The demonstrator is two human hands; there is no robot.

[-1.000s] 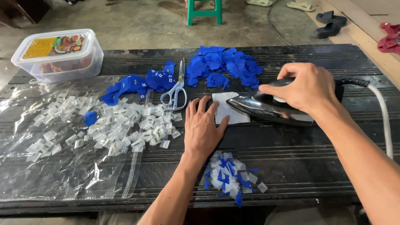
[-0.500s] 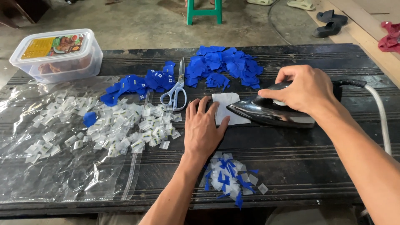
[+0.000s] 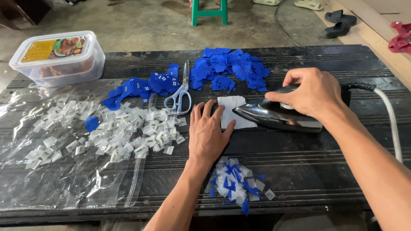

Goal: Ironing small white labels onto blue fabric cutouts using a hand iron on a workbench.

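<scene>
Fingers of my right hand (image 3: pixel 311 93) wrap over the handle of a dark, shiny clothes iron (image 3: pixel 280 114), whose pointed tip rests on the right edge of a small white cloth piece (image 3: pixel 231 112) lying on the black table (image 3: pixel 299 158). My left hand (image 3: pixel 208 131) lies flat and open, palm down, holding nothing, its fingertips on the left edge of that white piece. Just left of it lie scissors (image 3: pixel 181 92) with pale handles, blades pointing away from me. Beyond them a heap of blue fabric pieces (image 3: pixel 231 67) spreads across the far side, with a smaller blue trail (image 3: pixel 141 87) running left. Small clear packets (image 3: pixel 124 126) are scattered over a sheet of clear plastic (image 3: pixel 55 171) on the left, and a lidded plastic tub (image 3: pixel 58 57) stands at the far left corner. Near my left wrist sits a little pile of white and blue scraps (image 3: pixel 236 182). The iron's cord (image 3: pixel 391 124) runs off to the right.
</scene>
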